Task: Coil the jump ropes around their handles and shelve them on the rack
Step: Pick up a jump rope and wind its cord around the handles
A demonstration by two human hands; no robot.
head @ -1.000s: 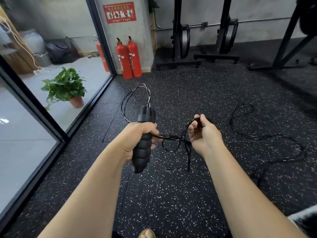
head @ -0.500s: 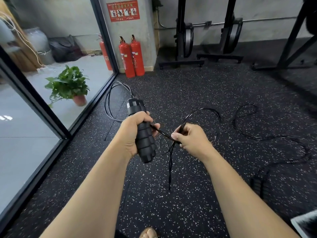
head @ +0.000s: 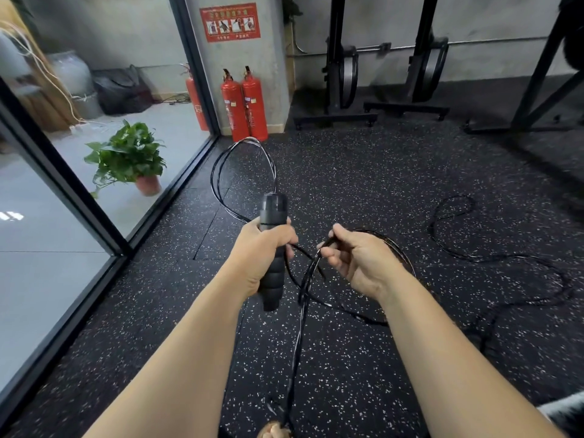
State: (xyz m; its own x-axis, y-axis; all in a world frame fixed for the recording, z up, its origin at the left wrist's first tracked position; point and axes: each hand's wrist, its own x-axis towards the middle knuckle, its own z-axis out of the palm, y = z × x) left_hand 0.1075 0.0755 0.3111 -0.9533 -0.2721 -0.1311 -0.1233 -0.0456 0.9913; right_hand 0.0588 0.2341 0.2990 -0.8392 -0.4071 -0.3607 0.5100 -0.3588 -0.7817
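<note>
Left hand (head: 259, 257) gripped the upright black handle (head: 271, 254); right hand (head: 357, 260) pinched the rope (head: 303, 286), which trailed to the floor (head: 363, 358)

A jump-rope handle (head: 270, 287) shows a matt black, ribbed grip that looks like foam or soft rubber, topped by a smoother, plastic-looking cap (head: 273, 205). Its thin cord (head: 304, 286) is glossy black and catches the light. The floor (head: 363, 184) is matt black rubber, grainy and flecked with white. Behind stand fire extinguishers (head: 235, 105) in glossy red paint, a glass wall (head: 47, 295) in dark matt frames (head: 64, 181), and a rough grey concrete-looking wall (head: 395, 20).
</note>
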